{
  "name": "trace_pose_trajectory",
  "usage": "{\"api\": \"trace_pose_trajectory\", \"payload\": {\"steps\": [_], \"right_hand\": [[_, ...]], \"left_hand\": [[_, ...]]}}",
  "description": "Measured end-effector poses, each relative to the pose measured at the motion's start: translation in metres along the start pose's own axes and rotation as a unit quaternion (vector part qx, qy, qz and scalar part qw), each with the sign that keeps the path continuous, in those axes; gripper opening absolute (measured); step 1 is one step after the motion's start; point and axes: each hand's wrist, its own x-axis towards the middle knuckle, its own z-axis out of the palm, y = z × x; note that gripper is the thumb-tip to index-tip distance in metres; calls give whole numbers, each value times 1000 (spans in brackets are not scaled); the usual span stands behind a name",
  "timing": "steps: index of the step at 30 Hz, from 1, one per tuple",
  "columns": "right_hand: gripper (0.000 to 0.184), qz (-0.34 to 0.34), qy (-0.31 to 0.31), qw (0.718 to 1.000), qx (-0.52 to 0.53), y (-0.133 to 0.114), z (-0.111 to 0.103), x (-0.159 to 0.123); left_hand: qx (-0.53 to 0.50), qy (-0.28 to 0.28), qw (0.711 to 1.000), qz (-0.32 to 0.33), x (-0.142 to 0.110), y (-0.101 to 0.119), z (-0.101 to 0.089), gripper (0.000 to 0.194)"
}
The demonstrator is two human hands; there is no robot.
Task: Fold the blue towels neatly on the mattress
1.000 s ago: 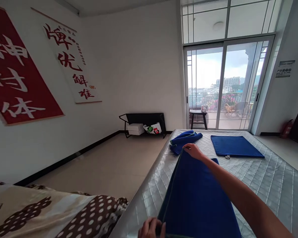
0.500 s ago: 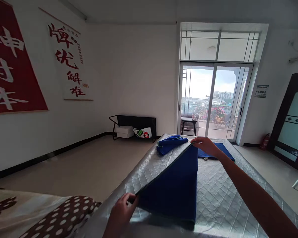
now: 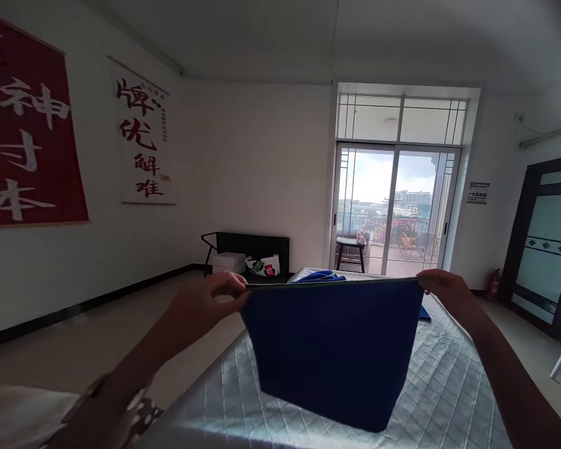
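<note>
A dark blue towel [image 3: 331, 349] hangs doubled in the air above the quilted silver mattress [image 3: 449, 399]. My left hand [image 3: 212, 302] pinches its top left corner and my right hand [image 3: 444, 290] pinches its top right corner, so the upper edge is stretched level between them. Behind the towel, a crumpled blue towel [image 3: 320, 276] lies at the far end of the mattress. A corner of a flat blue towel [image 3: 424, 313] shows to the right, mostly hidden.
A black low rack [image 3: 252, 249] with a white box and a bag stands against the far wall. Sliding glass doors [image 3: 393, 212] open onto a balcony with a stool. Two calligraphy banners hang on the left wall. A spotted cloth [image 3: 144, 415] lies at the lower left.
The towel has been lifted off the mattress. My left hand rose from the near edge to chest height, my right hand swung right, and the towel now hangs square between them.
</note>
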Motion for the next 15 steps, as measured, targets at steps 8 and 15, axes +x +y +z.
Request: {"api": "trace_pose_trajectory", "payload": {"steps": [8, 15], "right_hand": [[54, 48, 25, 998, 43, 4, -37, -47], [42, 29, 61, 997, -27, 29, -75, -105]], "left_hand": [[-8, -97, 994, 58, 14, 14, -4, 60], [-10, -62, 987, 149, -25, 13, -6, 48]]}}
